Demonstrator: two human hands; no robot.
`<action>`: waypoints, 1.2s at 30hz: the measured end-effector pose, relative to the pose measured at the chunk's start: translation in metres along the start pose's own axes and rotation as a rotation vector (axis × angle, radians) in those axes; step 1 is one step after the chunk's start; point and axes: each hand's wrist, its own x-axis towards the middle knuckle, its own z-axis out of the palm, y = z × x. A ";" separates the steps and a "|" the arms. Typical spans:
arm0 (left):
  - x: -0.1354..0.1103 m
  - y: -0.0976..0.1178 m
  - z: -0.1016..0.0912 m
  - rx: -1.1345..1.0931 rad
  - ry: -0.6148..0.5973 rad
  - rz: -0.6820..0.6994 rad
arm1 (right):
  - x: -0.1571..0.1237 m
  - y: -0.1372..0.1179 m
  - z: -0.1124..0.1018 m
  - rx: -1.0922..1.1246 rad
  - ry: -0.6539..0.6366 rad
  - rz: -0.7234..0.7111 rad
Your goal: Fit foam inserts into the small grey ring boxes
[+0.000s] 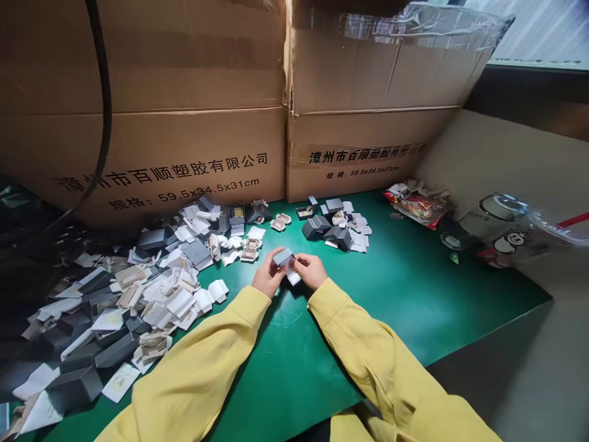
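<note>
Over the green table (285,344), my left hand (267,275) grips a small grey box (282,256) between thumb and fingers. A white piece (293,277) shows just below the box, between the two hands; whether it is part of the box I cannot tell. My right hand (313,270) is closed at the right side of the box, its fingertips pinching at the box and the white piece. Exactly which of the two it grips is hidden. Behind the hands lies a small heap of dark grey boxes (339,236) and white card pieces (359,239).
A large pile of white card inserts (172,304) and dark boxes (76,388) covers the left side. Cardboard cartons (193,141) stand along the back. At the right are a red snack packet (416,209), a lidded can (490,215) and a plastic cup (534,236). A black cable (105,92) hangs left.
</note>
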 end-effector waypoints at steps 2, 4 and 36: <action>0.007 -0.003 0.003 0.015 -0.022 -0.045 | 0.001 0.000 -0.007 0.012 -0.005 0.033; 0.013 -0.005 0.004 0.043 -0.007 -0.052 | 0.002 -0.001 -0.011 0.035 0.001 0.044; 0.022 0.005 -0.006 -0.661 -0.340 -0.533 | -0.012 -0.020 -0.020 -0.399 0.306 -0.594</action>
